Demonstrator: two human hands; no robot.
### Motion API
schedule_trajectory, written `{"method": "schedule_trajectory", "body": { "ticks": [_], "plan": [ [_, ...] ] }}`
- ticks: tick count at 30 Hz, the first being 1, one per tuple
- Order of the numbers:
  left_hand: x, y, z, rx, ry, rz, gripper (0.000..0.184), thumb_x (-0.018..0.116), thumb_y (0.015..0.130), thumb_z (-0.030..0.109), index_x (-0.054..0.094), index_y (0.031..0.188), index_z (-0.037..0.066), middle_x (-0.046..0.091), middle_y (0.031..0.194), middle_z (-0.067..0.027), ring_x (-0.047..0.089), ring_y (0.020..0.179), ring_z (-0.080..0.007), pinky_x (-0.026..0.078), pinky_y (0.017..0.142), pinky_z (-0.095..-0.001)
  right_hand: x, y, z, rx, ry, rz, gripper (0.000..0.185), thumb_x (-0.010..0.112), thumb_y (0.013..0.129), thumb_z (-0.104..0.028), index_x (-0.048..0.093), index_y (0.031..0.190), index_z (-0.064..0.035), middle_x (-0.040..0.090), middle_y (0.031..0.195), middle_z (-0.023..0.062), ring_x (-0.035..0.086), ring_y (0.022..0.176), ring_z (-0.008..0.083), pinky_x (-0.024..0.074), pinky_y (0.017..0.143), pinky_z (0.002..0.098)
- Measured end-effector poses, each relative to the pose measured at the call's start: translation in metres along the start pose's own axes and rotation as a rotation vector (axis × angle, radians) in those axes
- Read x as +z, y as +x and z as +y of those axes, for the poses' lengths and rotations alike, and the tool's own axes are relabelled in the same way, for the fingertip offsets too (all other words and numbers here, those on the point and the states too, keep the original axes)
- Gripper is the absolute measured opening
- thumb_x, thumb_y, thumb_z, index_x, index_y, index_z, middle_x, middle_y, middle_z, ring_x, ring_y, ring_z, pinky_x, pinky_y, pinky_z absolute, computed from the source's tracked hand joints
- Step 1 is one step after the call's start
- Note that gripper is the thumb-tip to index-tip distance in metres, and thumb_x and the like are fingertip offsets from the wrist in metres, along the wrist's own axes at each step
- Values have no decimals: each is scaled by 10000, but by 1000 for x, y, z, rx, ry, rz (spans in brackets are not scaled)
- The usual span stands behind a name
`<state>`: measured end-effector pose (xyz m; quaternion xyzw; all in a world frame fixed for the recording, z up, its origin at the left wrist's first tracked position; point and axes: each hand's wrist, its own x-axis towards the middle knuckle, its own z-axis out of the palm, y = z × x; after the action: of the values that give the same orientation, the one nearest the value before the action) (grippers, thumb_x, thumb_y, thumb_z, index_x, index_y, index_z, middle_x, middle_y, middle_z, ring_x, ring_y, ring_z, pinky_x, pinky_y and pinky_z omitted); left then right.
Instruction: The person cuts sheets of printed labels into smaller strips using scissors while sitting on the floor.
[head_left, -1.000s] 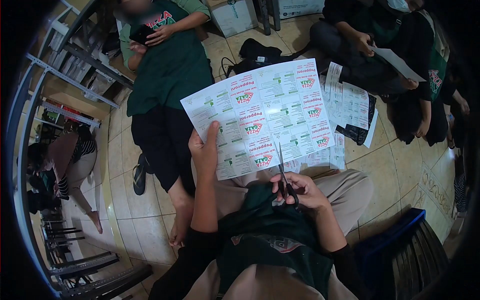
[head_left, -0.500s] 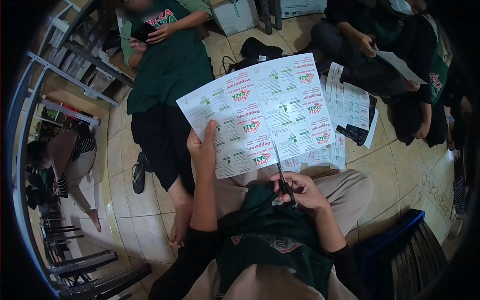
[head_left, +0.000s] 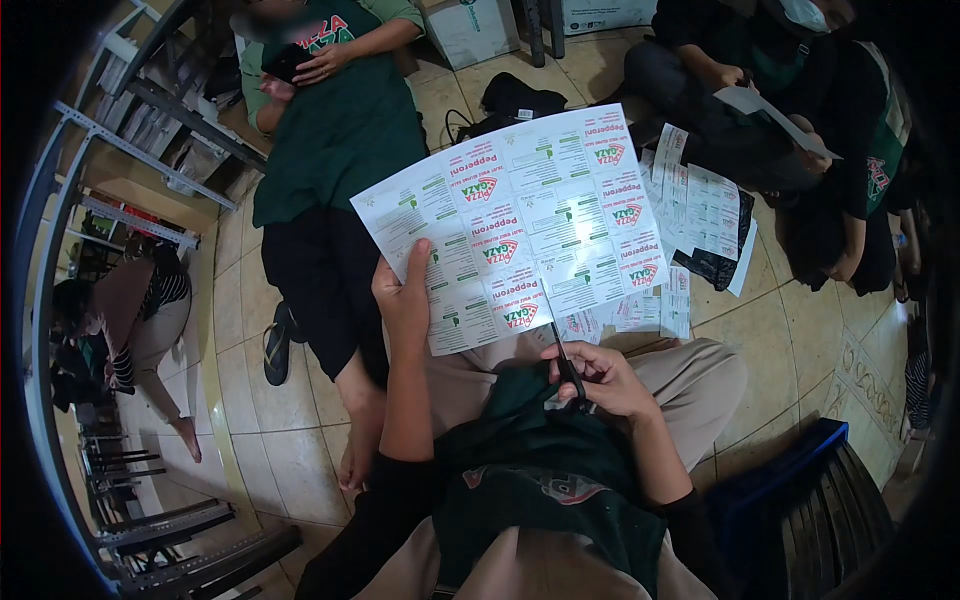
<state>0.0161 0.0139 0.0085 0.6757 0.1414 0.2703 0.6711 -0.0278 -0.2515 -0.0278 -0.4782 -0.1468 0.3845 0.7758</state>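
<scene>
A large sheet of printed pizza labels point(head_left: 520, 225) is held up before me, covered in rows of red "Pepperoni" and green text. My left hand point(head_left: 403, 300) grips its lower left side, thumb on the printed face and the fingers hidden behind. Black-handled scissors point(head_left: 570, 378) are in my right hand point(head_left: 605, 380), fingers round the handles. Their blades point up to the lower edge of the sheet, right of its middle, in line with the border between label columns. How far they reach into the paper I cannot tell.
More printed sheets point(head_left: 700, 215) lie on a black plastic bag point(head_left: 712, 268) on the tiled floor. One person point(head_left: 345, 150) reclines at left; another person point(head_left: 780, 100) at right holds paper. A blue-edged crate point(head_left: 800, 500) stands lower right, metal shelving point(head_left: 150, 130) at left.
The scissor blades look closer together and sit slightly lower against the sheet's edge. The sheet has shifted very slightly left. At right, the other person's paper has moved a little left.
</scene>
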Motion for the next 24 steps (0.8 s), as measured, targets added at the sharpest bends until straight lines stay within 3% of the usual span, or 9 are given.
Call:
{"method": "schedule_trajectory", "body": {
  "ticks": [10, 24],
  "plan": [
    [-2, -1, -3, -15, -4, -17, 284, 628, 875, 168, 591, 1051, -52, 650, 953, -87, 585, 826, -103, 458, 742, -227, 4, 3, -2, 16, -10, 36, 497, 705, 809, -104, 503, 1256, -29, 576, 928, -16, 523, 826, 36, 414, 694, 171],
    [1, -7, -1, -75, -37, -48, 259, 633, 874, 172, 596, 1031, -31, 654, 945, -82, 590, 810, -92, 464, 729, -221, 6, 6, 0, -32, -4, 69, 464, 679, 819, -48, 508, 1250, -30, 567, 935, -25, 522, 833, 31, 409, 707, 169]
  ]
}}
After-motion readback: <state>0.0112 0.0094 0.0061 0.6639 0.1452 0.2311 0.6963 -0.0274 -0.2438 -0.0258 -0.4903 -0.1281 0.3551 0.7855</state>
